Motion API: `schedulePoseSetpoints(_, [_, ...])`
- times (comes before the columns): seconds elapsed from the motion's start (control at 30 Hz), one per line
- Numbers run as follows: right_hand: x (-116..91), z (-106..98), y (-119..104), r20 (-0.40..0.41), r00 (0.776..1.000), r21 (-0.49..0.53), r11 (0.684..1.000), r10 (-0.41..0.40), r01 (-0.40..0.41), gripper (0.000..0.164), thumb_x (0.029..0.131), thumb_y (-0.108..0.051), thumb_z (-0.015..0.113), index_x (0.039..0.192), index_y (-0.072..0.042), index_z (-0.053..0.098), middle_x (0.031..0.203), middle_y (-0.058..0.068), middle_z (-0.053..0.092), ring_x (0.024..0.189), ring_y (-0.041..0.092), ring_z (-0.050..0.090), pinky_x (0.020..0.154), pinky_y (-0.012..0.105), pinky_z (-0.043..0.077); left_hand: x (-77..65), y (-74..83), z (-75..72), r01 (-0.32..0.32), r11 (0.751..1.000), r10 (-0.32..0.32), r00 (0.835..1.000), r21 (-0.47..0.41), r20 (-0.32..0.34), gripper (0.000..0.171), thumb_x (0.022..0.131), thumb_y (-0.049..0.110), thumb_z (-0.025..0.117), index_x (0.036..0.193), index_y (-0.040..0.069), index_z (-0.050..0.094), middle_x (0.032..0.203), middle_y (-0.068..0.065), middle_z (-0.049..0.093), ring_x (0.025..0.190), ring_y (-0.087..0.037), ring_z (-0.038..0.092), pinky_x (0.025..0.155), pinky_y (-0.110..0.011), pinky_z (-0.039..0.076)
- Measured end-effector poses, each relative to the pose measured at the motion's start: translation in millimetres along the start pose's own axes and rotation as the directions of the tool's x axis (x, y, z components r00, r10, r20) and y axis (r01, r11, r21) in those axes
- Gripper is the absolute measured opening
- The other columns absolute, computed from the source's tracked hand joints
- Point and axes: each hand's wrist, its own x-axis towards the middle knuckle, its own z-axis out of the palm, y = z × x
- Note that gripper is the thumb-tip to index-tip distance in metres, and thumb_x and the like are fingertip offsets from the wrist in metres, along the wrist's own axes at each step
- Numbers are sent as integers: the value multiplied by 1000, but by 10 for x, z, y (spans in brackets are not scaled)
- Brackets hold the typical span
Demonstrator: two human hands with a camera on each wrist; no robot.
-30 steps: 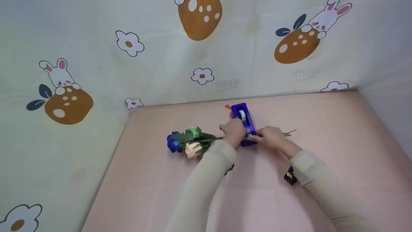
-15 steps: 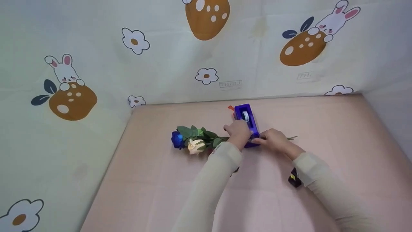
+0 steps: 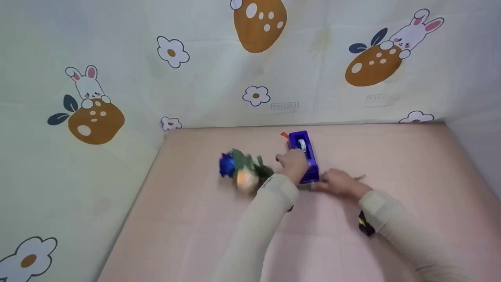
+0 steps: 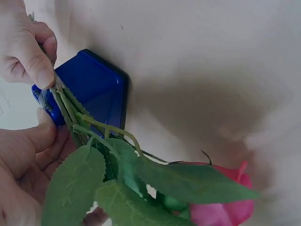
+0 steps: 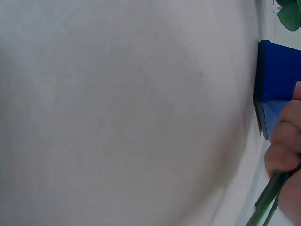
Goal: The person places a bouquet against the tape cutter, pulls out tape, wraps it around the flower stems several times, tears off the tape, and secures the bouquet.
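Observation:
A bunch of roses runs crosswise under my hands, its blue rose (image 3: 226,165) and blurred cream rose (image 3: 247,181) lying left. In the left wrist view, a pink rose (image 4: 221,202) and large leaves (image 4: 75,181) show too. My right hand (image 3: 339,183) grips the lower stems (image 5: 265,207), thumb pressed on them. My left hand (image 3: 294,162) holds the stems nearer the leaves, its fingers curled beneath them. Right behind the stems stands a blue tape dispenser (image 3: 310,174) with a roll of tape (image 3: 301,145). Clear tape (image 4: 44,100) shows by its cutting edge.
An orange-red item (image 3: 284,135) lies beside the dispenser's far left side. By the right sleeve sits a small black object (image 3: 366,224) with a yellow mark. Another dark object (image 3: 290,208) is mostly hidden by the left sleeve. A patterned wall (image 3: 219,109) bounds the table's back.
The roses have turned, and the green rose seen a second ago is hidden. My right hand has drawn slightly toward me from the dispenser's front. The whole head view has shifted.

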Motion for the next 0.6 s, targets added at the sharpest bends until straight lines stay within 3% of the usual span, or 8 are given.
schedulePoseSetpoints(0.17, [-19, 59, 79, 9, 994, -66, 992, -109, 109, 35, 87, -37, 60, 62, -13, 62, 60, -7, 59, 51, -1, 41, 50, 20, 38, 46, -4, -24, -4, 1000, 4, 1000, 3, 14, 45, 85, 51, 56, 119, 22, 60, 117, 7, 62, 101, -12, 59, 92, -41, 38])
schedulePoseSetpoints(0.3, [-24, 62, 81, -3, 995, -61, 993, -97, 96, 40, 87, -39, 59, 56, -12, 54, 54, -8, 50, 48, 1, 35, 46, 19, 33, 42, -2, -24, -16, 1000, 16, 1000, -7, 25, 44, 86, 49, 55, 120, 22, 60, 118, 7, 61, 102, -12, 59, 91, -42, 38])
schedulePoseSetpoints(0.6, [-14, 79, 97, -3, 997, -46, 996, -78, 77, 41, 86, -38, 59, 55, -13, 52, 53, -11, 46, 47, -1, 33, 46, 17, 30, 33, -10, -23, -51, 999, 51, 998, 8, 29, 42, 88, 47, 54, 119, 20, 60, 117, 6, 62, 102, -12, 59, 90, -42, 40])
